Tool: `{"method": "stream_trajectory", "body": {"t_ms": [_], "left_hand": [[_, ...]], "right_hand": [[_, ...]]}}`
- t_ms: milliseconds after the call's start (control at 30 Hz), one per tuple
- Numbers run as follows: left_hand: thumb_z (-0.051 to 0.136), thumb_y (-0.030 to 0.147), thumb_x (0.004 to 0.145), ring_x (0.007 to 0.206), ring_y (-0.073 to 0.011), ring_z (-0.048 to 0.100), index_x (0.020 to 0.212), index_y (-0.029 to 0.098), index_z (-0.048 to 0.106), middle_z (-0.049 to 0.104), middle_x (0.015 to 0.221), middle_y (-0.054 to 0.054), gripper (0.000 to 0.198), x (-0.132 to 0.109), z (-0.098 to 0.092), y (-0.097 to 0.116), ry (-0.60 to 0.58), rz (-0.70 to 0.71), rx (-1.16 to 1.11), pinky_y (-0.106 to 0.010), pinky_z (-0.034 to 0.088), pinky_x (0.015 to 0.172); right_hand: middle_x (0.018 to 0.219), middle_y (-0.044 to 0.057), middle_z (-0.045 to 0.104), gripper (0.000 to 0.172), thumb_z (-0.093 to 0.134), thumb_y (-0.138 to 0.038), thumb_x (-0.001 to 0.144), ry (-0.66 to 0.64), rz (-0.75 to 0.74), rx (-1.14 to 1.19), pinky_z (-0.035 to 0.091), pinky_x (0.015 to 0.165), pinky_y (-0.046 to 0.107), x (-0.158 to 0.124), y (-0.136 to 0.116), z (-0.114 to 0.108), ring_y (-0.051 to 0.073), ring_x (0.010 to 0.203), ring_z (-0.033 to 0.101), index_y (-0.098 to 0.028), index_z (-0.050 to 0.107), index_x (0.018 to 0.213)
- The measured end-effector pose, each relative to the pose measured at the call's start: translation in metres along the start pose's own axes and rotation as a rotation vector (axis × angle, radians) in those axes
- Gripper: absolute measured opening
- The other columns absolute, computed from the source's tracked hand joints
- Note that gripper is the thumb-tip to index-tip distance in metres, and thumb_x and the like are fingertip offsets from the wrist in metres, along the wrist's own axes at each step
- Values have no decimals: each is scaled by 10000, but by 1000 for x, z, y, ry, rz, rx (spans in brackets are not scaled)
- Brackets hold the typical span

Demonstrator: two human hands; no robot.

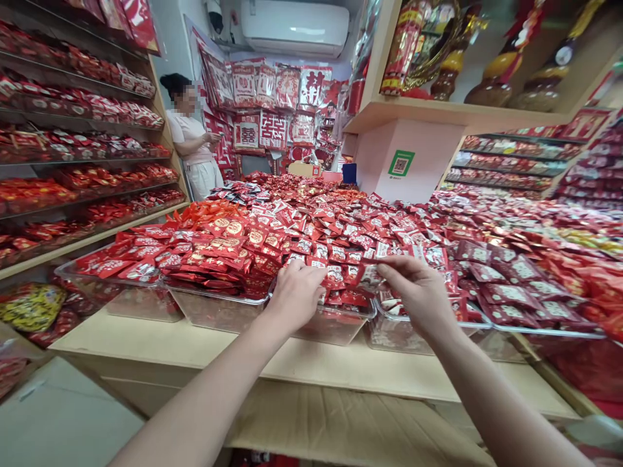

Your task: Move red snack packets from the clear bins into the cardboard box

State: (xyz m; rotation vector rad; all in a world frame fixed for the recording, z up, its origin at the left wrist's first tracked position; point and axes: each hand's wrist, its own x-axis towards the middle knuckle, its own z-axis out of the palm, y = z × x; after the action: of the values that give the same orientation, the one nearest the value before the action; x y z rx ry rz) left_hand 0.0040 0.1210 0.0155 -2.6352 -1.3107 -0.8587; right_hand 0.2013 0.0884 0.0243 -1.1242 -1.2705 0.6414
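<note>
My left hand (298, 293) reaches over a clear plastic bin (331, 329) of small red packets with white print. Its fingers are curled among the packets (335, 275), and what they grip is hidden behind the hand. Slightly to the right, my right hand (423, 290) pinches the edge of one small packet (370, 275) between thumb and fingertips. That packet is tilted just above the others, red at one side with a pale patch. Gold-printed red packets (226, 250) fill the bin to the left; dark red ones (516, 285) lie to the right.
The bins stand on a pale wooden counter (204, 344). Shelves (82, 155) of red packets line the left wall. A cabinet (467, 113) with bottle-gourd shapes juts out at upper right. A person (192, 143) stands at the back left. A cardboard sheet (335, 421) lies below the counter.
</note>
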Motion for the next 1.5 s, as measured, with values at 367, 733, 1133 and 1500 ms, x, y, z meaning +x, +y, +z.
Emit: {"method": "stream_trajectory", "body": {"t_ms": [367,733,1133,1500], "left_hand": [[528,165,785,912,-235,480,929,202,628,658,909,-39,179,-2,5,-2,-7,-42,63,-353,348,685],[498,200,805,1003,-243,447,1065,215,568,622,1031,-36,269,-3,5,4,64,8,-22,-381,350,782],[489,208,822,971,-232,476,978,218,594,637,936,-32,188,-5,10,10,-27,59,16,-371,322,736],[518,217,807,992,-244,473,1015,211,581,642,999,-40,218,-6,12,13,26,76,3,-409,319,800]], "right_hand": [[600,1,564,162,569,-308,729,-246,76,-166,426,495,267,-4,25,28,131,497,533,-149,580,758],[622,19,620,75,532,-218,746,-288,-62,-432,441,569,298,-3,31,34,170,556,569,-182,597,733],[741,48,659,114,495,-162,790,-302,-229,-556,452,648,289,-8,34,34,169,668,589,-168,607,810],[959,113,582,99,500,-186,807,-183,-435,-595,437,818,376,-27,12,15,221,930,538,-176,581,862]]}}
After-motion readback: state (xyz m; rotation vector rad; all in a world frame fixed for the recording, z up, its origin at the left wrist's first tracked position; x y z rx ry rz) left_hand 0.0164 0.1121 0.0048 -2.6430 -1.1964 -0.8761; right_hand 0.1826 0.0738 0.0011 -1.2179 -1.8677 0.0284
